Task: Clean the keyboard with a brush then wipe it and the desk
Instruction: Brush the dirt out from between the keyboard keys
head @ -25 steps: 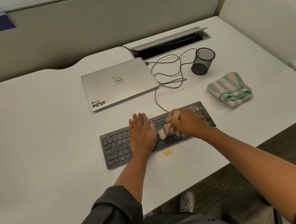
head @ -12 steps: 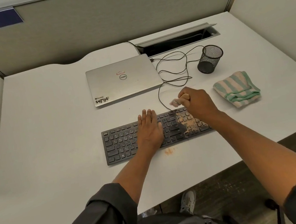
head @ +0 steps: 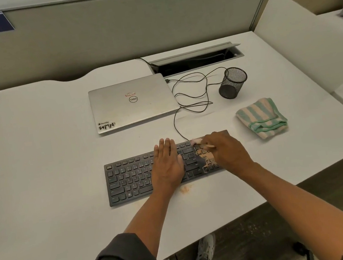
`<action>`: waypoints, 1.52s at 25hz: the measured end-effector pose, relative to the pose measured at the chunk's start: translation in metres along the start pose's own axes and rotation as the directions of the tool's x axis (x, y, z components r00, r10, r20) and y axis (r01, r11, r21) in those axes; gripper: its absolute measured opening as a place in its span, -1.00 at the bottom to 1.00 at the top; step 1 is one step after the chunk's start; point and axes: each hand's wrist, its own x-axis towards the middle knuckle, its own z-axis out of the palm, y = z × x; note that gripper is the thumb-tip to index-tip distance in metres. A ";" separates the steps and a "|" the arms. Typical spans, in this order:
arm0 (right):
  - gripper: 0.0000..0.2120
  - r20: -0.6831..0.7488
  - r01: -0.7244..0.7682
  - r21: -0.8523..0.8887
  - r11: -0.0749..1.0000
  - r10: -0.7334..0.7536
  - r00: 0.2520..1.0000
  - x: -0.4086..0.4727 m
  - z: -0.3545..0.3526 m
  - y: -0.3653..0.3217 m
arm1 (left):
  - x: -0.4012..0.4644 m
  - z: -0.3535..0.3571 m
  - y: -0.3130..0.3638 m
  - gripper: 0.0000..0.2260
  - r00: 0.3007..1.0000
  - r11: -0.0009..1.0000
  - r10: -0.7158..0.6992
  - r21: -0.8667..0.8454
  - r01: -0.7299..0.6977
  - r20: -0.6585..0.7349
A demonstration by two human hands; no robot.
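My left hand point(head: 167, 163) lies flat, fingers straight and together, palm down on the middle of the keyboard point(head: 129, 179). My right hand point(head: 227, 153) is curled round a small brush point(head: 200, 143) at the keyboard's right end, pale tip poking out past the knuckles (most of it is hidden). The keyboard is flat, black and low-keyed, its right keys dusted with orange crumbs. A striped, folded cloth point(head: 261, 118) lies on the smooth grey desk point(head: 39, 158), right of the keyboard
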 end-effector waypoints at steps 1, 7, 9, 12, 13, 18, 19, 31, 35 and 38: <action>-0.89 -0.055 -0.038 -0.023 0.999 0.036 0.998 -0.007 0.001 0.004 | 0.000 0.000 0.000 -0.45 1.000 1.000 -0.002 0.002 0.002 0.007; -0.71 -0.089 0.077 -0.034 0.996 -0.080 0.993 -0.024 0.028 -0.022 | 0.001 -0.001 0.001 -0.45 1.000 1.000 -0.004 0.002 0.004 0.015; -0.66 -0.061 0.048 -0.074 0.996 -0.053 0.997 -0.031 0.035 -0.020 | 0.000 -0.001 0.000 -0.44 1.000 1.000 -0.003 0.013 0.002 0.024; -0.59 -0.153 -0.083 -0.130 0.988 0.063 0.986 -0.036 0.025 -0.010 | 0.000 0.000 -0.001 -0.37 1.000 1.000 -0.001 0.017 0.001 0.028; -0.59 -0.189 -0.113 -0.141 0.983 0.085 0.978 -0.036 0.020 -0.010 | 0.000 0.001 -0.002 -0.35 1.000 1.000 -0.001 0.016 0.000 0.023; -0.77 -0.148 0.069 -0.157 0.985 -0.093 0.985 -0.034 0.029 -0.032 | 0.000 0.002 -0.002 -0.29 1.000 1.000 0.001 0.009 -0.001 0.013; -0.74 -0.123 0.079 -0.153 0.985 -0.098 0.988 -0.036 0.033 -0.033 | 0.000 0.002 -0.002 -0.29 1.000 1.000 0.002 0.009 -0.002 0.012; -0.81 0.041 -0.219 0.035 0.975 0.218 0.975 0.031 -0.029 0.009 | 0.000 -0.001 0.000 -0.28 1.000 0.999 -0.004 0.033 0.003 0.021; -0.78 0.147 -0.227 -0.009 0.974 0.226 0.963 0.020 -0.027 0.008 | -0.001 -0.002 0.000 -0.32 1.000 1.000 -0.011 0.015 0.011 0.017; -0.70 0.209 -0.243 -0.006 0.970 0.239 0.948 -0.007 -0.032 0.005 | -0.001 -0.004 0.002 -0.41 0.999 1.000 -0.017 0.017 0.017 0.032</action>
